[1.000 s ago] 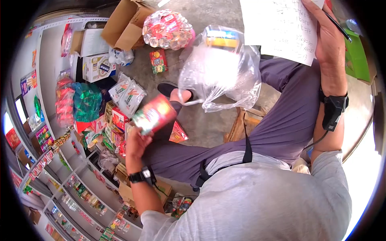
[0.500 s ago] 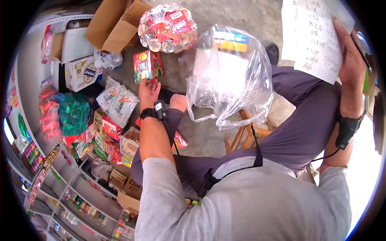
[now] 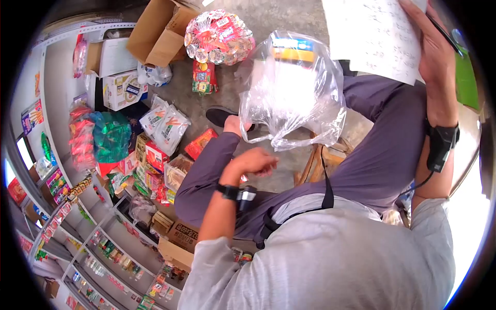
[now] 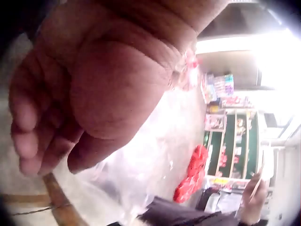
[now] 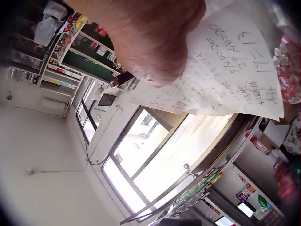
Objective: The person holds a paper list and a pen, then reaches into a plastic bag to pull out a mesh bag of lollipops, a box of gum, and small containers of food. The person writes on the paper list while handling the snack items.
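My left hand [image 3: 256, 161] hovers over my lap with its fingers loosely bent and nothing in them. The left wrist view shows the same bare palm [image 4: 117, 89], the clear plastic bag behind it. My right hand [image 3: 436, 64] grips handwritten paper sheets [image 3: 374, 39], with a dark pen [image 3: 445, 35] also held along the fingers. In the right wrist view the paper [image 5: 225, 70] spreads out beyond the hand. Red packets [image 3: 204, 77] lie on the floor below a net bag of shiny round packs [image 3: 219, 39]. The clear plastic bag [image 3: 294, 103] with boxes in it stands between my legs.
On the left are a carton [image 3: 160, 33], white packets [image 3: 165, 124], green and red bags [image 3: 111, 137] and piled goods. One red packet [image 3: 200, 143] lies by my left knee. Shelves [image 3: 111, 243] line the left side. A wooden stool [image 3: 323, 163] stands before me.
My left hand carried a red packet forward, let go of it at the red packets by the net bag, and drew back empty toward my lap. The right hand still holds the paper.
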A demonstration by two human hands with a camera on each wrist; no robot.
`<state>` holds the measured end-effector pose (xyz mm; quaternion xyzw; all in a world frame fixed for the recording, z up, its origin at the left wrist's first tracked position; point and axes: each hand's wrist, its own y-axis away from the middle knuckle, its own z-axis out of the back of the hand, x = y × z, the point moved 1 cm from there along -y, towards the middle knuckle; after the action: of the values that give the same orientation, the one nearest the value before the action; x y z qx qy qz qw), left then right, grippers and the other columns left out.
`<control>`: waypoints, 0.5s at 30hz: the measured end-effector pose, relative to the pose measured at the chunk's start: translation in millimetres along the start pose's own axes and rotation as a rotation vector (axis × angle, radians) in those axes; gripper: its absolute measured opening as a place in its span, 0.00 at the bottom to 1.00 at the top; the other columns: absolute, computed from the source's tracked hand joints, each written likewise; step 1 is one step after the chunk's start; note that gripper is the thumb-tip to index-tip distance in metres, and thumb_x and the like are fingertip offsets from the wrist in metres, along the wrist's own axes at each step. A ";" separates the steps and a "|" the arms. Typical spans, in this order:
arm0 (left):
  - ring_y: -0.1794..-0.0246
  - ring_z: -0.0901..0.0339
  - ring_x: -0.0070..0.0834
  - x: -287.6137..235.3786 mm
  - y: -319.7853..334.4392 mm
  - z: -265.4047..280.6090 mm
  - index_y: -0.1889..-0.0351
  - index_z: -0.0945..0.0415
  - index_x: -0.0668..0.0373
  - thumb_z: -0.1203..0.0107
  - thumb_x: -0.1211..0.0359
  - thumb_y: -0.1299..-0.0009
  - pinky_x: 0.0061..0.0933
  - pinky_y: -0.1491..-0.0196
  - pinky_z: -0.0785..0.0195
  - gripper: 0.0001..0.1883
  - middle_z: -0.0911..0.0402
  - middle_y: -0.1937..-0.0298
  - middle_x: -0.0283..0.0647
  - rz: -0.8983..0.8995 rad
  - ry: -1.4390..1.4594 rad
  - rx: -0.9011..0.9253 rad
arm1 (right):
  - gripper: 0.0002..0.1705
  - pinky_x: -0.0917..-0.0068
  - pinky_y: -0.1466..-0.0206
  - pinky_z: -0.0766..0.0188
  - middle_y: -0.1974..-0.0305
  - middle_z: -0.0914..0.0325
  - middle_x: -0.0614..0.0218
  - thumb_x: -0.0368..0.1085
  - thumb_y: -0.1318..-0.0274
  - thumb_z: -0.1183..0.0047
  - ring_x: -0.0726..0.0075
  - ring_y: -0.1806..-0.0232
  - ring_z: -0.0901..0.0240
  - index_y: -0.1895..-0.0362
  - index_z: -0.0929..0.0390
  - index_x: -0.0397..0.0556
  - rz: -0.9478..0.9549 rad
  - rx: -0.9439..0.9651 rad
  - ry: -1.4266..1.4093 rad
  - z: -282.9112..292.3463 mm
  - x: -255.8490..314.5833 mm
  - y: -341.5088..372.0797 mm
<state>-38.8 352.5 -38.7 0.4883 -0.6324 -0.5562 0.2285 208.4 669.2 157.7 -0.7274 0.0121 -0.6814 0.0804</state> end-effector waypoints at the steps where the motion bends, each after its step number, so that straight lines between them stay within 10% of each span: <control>1: 0.79 0.22 0.25 -4.4 -19.0 -14.2 0.60 0.17 0.63 0.46 0.53 0.24 0.28 0.74 0.28 0.20 0.17 0.74 0.37 -0.071 -0.027 -0.108 | 0.21 0.74 0.47 0.23 0.50 0.17 0.59 0.34 0.33 0.45 0.68 0.51 0.19 0.40 0.23 0.37 -0.012 -0.007 -0.032 2.9 1.3 1.3; 5: 0.81 0.23 0.25 -43.2 -93.0 -24.7 0.60 0.20 0.64 0.42 0.55 0.27 0.30 0.73 0.27 0.18 0.18 0.76 0.38 -0.251 -0.045 -0.443 | 0.20 0.71 0.42 0.24 0.47 0.17 0.56 0.31 0.34 0.44 0.66 0.48 0.19 0.40 0.23 0.36 -0.163 0.002 -0.143 40.4 -11.0 -7.9; 9: 0.72 0.21 0.26 -52.4 -204.5 16.8 0.53 0.22 0.61 0.37 0.64 0.31 0.30 0.70 0.26 0.13 0.17 0.69 0.39 -0.844 0.164 -0.798 | 0.19 0.71 0.42 0.23 0.47 0.17 0.57 0.29 0.34 0.44 0.66 0.48 0.19 0.41 0.23 0.36 -0.151 0.033 -0.275 66.0 -18.6 -8.5; 15: 0.66 0.21 0.34 -128.9 -183.7 50.6 0.53 0.22 0.61 0.36 0.64 0.33 0.36 0.63 0.27 0.14 0.17 0.65 0.43 -0.700 -0.185 -1.039 | 0.19 0.72 0.43 0.22 0.47 0.17 0.57 0.29 0.33 0.45 0.67 0.48 0.19 0.40 0.24 0.35 -0.191 0.014 -0.244 88.5 -20.5 -18.1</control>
<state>39.9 506.7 -190.2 0.4417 -0.0998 -0.8722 0.1847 293.2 698.5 134.6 -0.8019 -0.0718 -0.5928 0.0211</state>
